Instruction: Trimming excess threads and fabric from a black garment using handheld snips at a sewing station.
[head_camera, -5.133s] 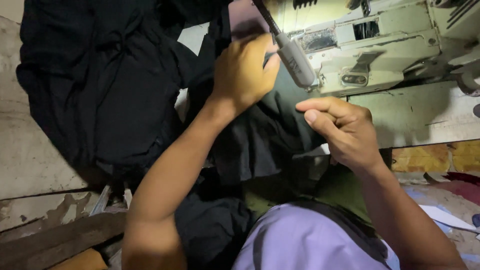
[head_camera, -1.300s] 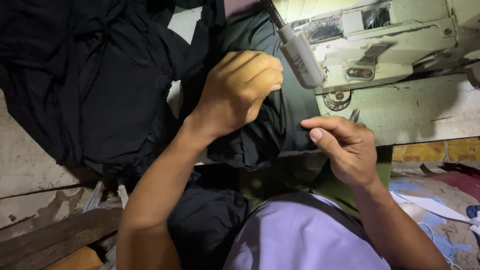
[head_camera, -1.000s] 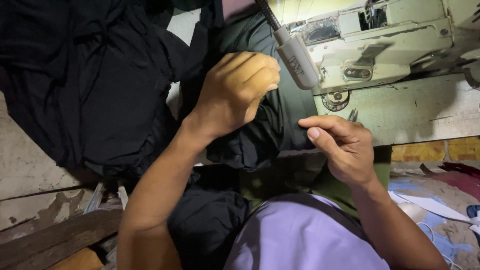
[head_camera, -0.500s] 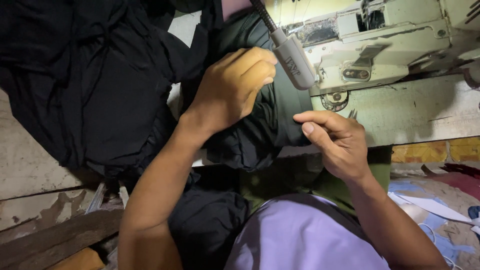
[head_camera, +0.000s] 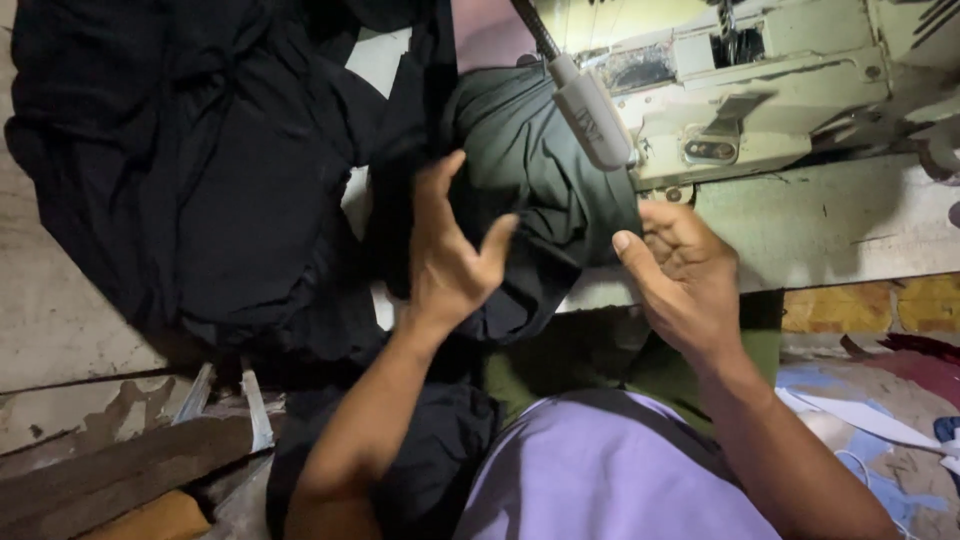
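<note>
A dark green piece of fabric (head_camera: 530, 170) lies bunched on the sewing table in front of a cream sewing machine (head_camera: 760, 90). My left hand (head_camera: 450, 260) is raised over the near fold of this fabric, palm up, fingers spread, holding nothing. My right hand (head_camera: 680, 270) hovers just right of the fabric, fingers curled loosely and apart, its fingertips close to the cloth's edge below the machine. A larger heap of black cloth (head_camera: 200, 170) covers the table to the left.
A white tube lamp (head_camera: 590, 110) on a dark stalk slants over the fabric beside the machine. The pale table top (head_camera: 850, 230) runs right. Wooden boards (head_camera: 110, 470) lie lower left; coloured fabric scraps (head_camera: 880, 400) lie on the floor at right.
My left hand, earlier closed on the dark green fabric, has let go and turned palm up with fingers spread. My right hand has opened slightly and shifted toward the cloth.
</note>
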